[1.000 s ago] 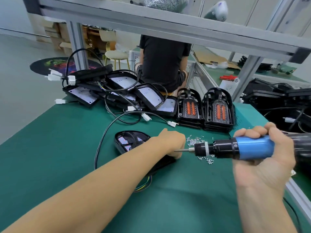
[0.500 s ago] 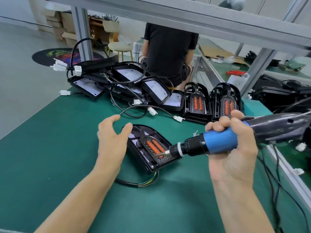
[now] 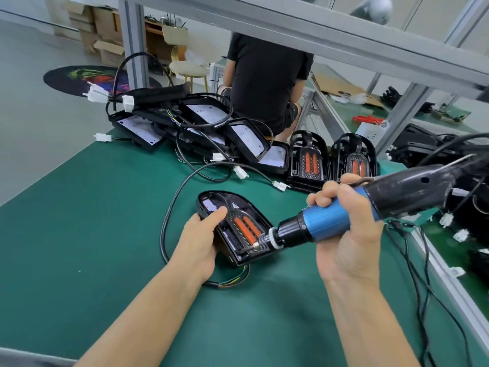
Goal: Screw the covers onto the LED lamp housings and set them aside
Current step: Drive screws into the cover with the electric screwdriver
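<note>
Since earlier, left hand (image 3: 200, 235) has come to grip the lamp's (image 3: 232, 229) edge; right hand (image 3: 341, 229) grasps the driver (image 3: 328, 223), bit at its near corner. Beyond: two covers (image 3: 308, 160).

Green-matted surface (image 3: 79, 234) framed by grey aluminium posts (image 3: 131, 41). Grey floor (image 3: 39, 107) seen at left; round multicoloured mat (image 3: 87, 79), stool (image 3: 188, 68), cardboard boxes (image 3: 105, 30) placed far left.
</note>
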Available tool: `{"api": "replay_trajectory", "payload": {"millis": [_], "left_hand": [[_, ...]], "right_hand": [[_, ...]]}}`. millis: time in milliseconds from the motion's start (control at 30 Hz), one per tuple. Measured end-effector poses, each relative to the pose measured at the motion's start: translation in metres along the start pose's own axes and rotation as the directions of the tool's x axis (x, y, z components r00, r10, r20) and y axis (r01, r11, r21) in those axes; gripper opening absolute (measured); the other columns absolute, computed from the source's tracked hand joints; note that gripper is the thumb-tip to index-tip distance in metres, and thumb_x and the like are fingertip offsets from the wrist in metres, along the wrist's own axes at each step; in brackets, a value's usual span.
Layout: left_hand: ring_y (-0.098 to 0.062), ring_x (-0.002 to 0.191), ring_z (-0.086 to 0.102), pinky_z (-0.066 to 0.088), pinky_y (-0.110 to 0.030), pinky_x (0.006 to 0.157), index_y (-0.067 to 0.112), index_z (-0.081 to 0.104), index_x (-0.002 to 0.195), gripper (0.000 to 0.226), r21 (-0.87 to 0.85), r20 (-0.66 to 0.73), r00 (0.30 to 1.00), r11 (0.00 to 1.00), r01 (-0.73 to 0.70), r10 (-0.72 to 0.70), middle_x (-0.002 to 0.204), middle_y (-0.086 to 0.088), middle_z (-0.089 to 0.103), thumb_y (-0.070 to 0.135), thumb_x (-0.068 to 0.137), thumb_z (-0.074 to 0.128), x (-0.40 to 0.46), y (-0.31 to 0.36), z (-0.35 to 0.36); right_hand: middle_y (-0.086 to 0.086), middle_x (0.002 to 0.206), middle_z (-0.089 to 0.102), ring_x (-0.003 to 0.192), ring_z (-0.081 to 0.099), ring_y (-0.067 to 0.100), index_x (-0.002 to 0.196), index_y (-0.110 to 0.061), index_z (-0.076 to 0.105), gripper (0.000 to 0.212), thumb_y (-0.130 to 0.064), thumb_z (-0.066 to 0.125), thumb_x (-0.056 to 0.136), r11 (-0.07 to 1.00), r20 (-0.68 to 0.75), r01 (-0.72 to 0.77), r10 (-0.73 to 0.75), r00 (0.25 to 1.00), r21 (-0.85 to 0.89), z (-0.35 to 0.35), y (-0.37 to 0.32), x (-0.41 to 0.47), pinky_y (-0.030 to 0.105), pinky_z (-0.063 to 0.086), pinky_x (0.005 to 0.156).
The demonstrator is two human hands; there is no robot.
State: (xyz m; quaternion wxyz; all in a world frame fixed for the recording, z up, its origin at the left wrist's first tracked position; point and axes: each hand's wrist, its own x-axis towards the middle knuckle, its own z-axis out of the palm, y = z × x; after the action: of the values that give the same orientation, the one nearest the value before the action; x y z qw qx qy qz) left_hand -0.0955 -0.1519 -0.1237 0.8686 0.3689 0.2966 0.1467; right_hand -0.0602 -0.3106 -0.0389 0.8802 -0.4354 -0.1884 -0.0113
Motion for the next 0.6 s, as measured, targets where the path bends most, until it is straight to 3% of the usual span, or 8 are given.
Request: {"api": "replay_trajectory", "payload": {"millis": [267,500,600], "left_hand": [[-0.029,0.1,0.068,0.057,-0.042,0.078,0.006,0.058,0.117,0.028,-0.015,0.007,0.997,0.997,-0.071,0.072,0.109,-0.011,0.07,0.022,0.094,0.057,-0.0023,-0.0072,0.0029],[-0.023,0.086,0.071,0.058,-0.033,0.062,0.009,0.06,0.111,0.022,0.002,0.046,0.991,0.992,-0.129,0.129,0.101,-0.009,0.073,0.024,0.095,0.056,-0.0041,-0.0091,0.0017],[-0.024,0.089,0.071,0.059,-0.035,0.065,0.009,0.06,0.112,0.023,0.001,0.061,0.989,0.99,-0.138,0.138,0.102,-0.009,0.073,0.024,0.095,0.055,-0.0049,-0.0094,0.0011]], "right_hand": [[0.004,0.09,0.067,0.059,0.06,0.012,0.082,-0.021,0.058,0.013,-0.008,0.056,0.081,0.999,0.07,-0.032,0.03,0.997,0.03,-0.0028,0.0032,-0.0004,0.028,0.053,0.071],[-0.002,0.075,0.059,0.057,0.053,0.011,0.081,-0.02,0.057,0.014,-0.006,0.056,0.08,1.0,0.086,-0.017,0.015,0.996,0.018,0.0023,0.0059,0.0001,0.028,0.052,0.072],[-0.003,0.071,0.055,0.057,0.052,0.012,0.082,-0.02,0.055,0.015,-0.005,0.057,0.08,1.0,0.077,-0.015,0.014,0.997,0.009,0.0033,0.006,-0.0001,0.028,0.051,0.072]]}}
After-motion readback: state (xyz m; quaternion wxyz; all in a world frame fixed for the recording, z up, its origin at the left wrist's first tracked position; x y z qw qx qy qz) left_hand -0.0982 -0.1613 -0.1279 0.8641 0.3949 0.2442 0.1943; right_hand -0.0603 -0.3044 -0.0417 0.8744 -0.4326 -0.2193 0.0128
